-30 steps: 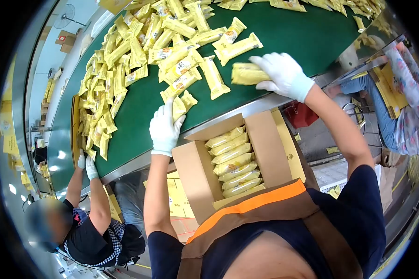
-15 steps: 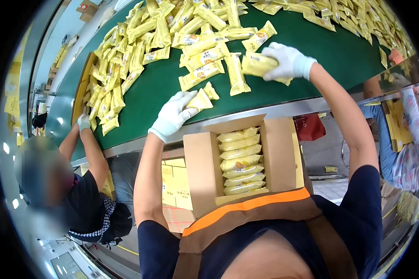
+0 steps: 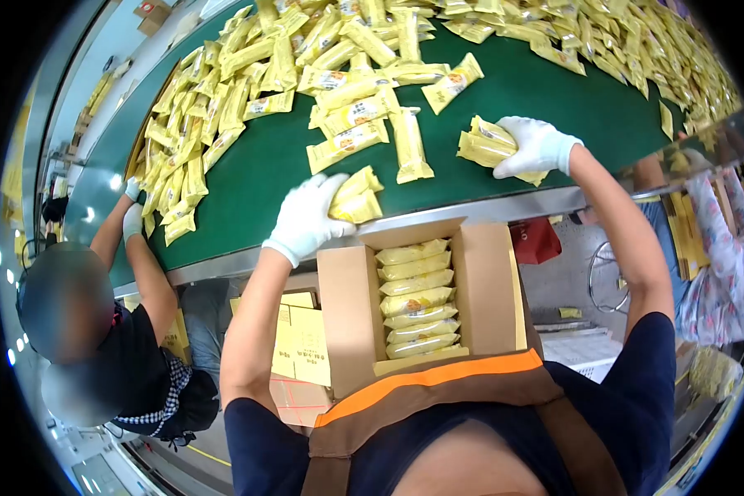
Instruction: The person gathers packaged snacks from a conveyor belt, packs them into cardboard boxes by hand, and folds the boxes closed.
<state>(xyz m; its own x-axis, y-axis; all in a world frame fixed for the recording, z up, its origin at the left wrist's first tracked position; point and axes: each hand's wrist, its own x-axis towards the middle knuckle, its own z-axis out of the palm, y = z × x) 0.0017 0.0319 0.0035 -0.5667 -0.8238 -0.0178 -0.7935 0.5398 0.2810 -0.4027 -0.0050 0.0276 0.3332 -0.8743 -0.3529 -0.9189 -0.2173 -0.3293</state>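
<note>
My left hand [image 3: 307, 217], in a white glove, grips yellow snack packets [image 3: 358, 198] at the near edge of the green table surface. Further right, my gloved right hand [image 3: 539, 147] is closed around more yellow packets [image 3: 488, 142], just above the green surface. Between my forearms an open cardboard box [image 3: 347, 302] stands against the metal edge. Inside it, a row of yellow packets [image 3: 419, 302] lies stacked front to back. Loose packets [image 3: 349, 142] lie between and beyond my hands.
Large heaps of packets [image 3: 603, 37] cover the far side of the green surface [image 3: 293, 157]. On the left, a co-worker's gloved hands [image 3: 132, 219] are by another heap. A red bag [image 3: 536, 241] and a metal stool [image 3: 608, 277] are right of the box; yellow cartons [image 3: 298, 335] are left.
My left hand has closed more fully on its packets and moved slightly towards the box. The right hand has lifted its packets a little to the right, away from the loose ones.
</note>
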